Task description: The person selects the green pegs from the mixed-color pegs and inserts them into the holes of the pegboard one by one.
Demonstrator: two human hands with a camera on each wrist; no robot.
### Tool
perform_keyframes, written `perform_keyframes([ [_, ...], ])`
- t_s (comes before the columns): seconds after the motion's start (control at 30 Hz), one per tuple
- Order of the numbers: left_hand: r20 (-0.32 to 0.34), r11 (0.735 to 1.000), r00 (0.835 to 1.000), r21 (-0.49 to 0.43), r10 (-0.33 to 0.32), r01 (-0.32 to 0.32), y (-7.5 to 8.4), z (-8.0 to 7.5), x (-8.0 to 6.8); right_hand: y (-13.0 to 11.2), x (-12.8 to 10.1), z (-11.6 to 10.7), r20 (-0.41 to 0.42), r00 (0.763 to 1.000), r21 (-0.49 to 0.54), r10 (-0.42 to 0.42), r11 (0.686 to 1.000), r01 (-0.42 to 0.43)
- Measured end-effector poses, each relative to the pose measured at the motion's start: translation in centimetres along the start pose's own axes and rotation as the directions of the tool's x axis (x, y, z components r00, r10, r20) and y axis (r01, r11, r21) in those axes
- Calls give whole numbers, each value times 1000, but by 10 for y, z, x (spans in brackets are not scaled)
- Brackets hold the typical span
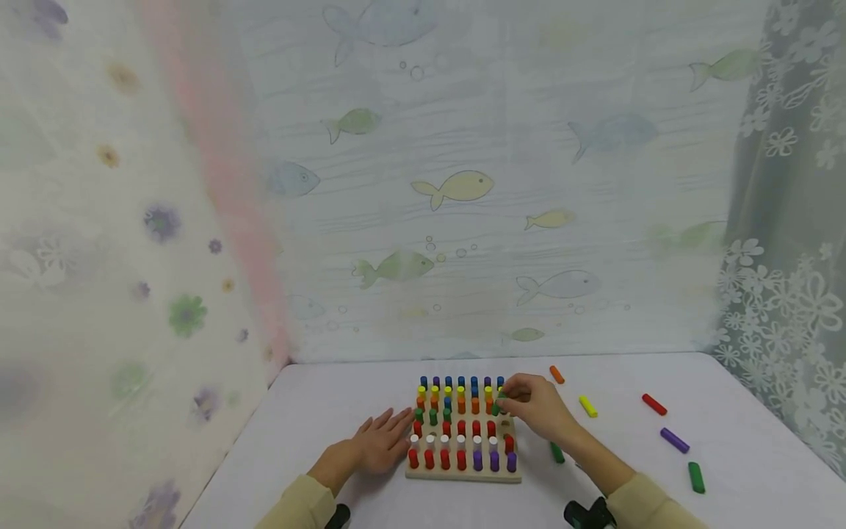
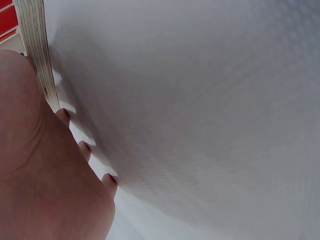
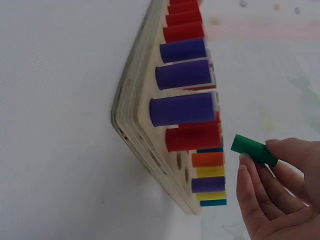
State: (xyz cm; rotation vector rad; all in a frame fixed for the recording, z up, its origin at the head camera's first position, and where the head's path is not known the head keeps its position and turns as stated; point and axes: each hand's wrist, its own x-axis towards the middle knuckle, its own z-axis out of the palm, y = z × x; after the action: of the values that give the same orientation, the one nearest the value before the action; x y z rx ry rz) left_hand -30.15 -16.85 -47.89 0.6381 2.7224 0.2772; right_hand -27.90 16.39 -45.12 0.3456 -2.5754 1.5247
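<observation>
One green peg [image 3: 253,150] pinched between right-hand fingers [image 3: 257,187], above pegboard [image 3: 145,150]

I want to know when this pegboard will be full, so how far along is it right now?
Mostly done: the wooden pegboard already stands nearly full of coloured pegs. In hand: the right hand pinches a green peg over the empty holes near the board's right edge, while the left hand rests flat beside the board. Left: loose pegs on the table, including red, purple and yellow.

Pale plywood peg board [image 3: 145,150] with layered edge, smooth matt painted pegs [image 3: 182,109], finely textured white tablecloth [image 2: 210,100]
</observation>
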Motion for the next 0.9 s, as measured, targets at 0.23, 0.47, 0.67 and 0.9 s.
perform_keyframes([
  [0.23,-24,999,999,-22,30,-30,-20,15,16,-1,5,13,-2,998,-45,-58,997,58],
  [0.47,-10,1000,1000,-6,16,-16,-5,5,4,-3,10,27,12,995,-71,-94,993,95],
  [0.67,6,1000,1000,3,5,-5,7,-6,-7,-4,15,38,12,995,-100,-95,990,96],
  [0.9,3,1000,1000,4,3,-3,4,-2,-4,-4,18,47,37,996,-113,-87,989,90],
])
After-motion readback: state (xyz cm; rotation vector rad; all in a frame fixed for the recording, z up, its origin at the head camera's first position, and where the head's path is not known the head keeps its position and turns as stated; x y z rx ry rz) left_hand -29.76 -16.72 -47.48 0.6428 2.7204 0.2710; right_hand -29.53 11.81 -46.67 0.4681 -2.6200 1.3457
